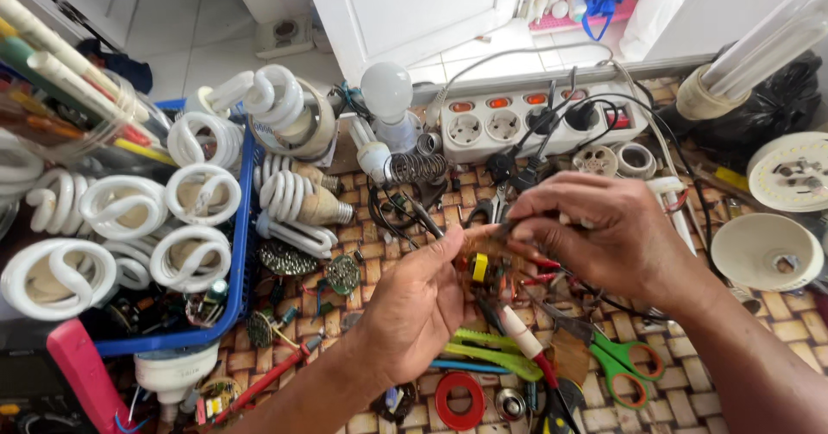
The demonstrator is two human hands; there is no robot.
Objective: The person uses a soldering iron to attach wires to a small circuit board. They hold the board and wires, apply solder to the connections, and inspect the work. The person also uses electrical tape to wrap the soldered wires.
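Woven-pattern matting covered the work surface, with white tiled floor and a white door beyond at 12 o'clock. At frame centre the left hand pinched a small circuit board between thumb and fingertips, its fingers closed on the board's near edge. A yellow component and red parts showed on the board's underside. The board's long axis ran roughly from 9 to 3 o'clock, tilted slightly upward toward the right hand. That hand, curled over the board from 2 o'clock, held a thin dark tool whose tip pointed toward 9 o'clock onto the board; the fingers were closed around it, though the exact grip was hidden by the knuckles.

At 9 o'clock a blue basket held white spiral lamps. Further lamps lay just beside it toward centre. A white power strip with several black plugs stood at 12 o'clock, and a round bulb stood upright just left of it. Green-handled scissors lay at 5 o'clock, near a green clip-like tool and a red ring at 6 o'clock. White lamp housings rested at 3 o'clock.
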